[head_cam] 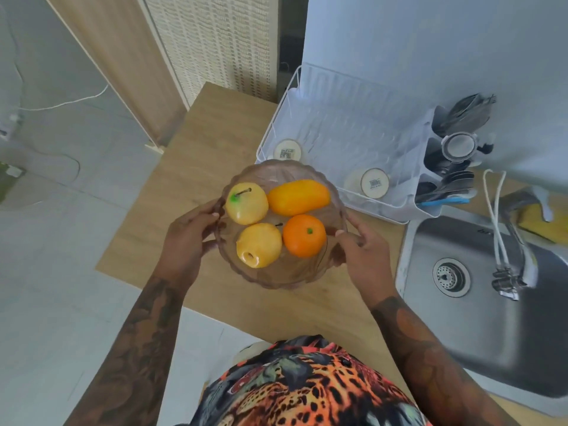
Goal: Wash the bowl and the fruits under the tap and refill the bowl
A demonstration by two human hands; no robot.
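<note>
A clear pinkish glass bowl (pixel 295 276) with a scalloped rim is held over the wooden counter (pixel 215 133). Inside it lie two yellow apples (pixel 246 204) (pixel 258 245), an orange (pixel 304 235) and a yellow-orange mango (pixel 298 197). My left hand (pixel 189 241) grips the bowl's left rim, thumb over the edge. My right hand (pixel 364 253) grips the right rim the same way. The steel sink (pixel 479 327) lies to the right, with the tap (pixel 519 241) standing over it.
A white dish rack (pixel 341 124) stands behind the bowl with two upturned jars and a cutlery holder (pixel 451 167) full of utensils. A yellow sponge (pixel 538 222) lies behind the tap. White cords hang by the tap. The counter ends at the left, above a tiled floor.
</note>
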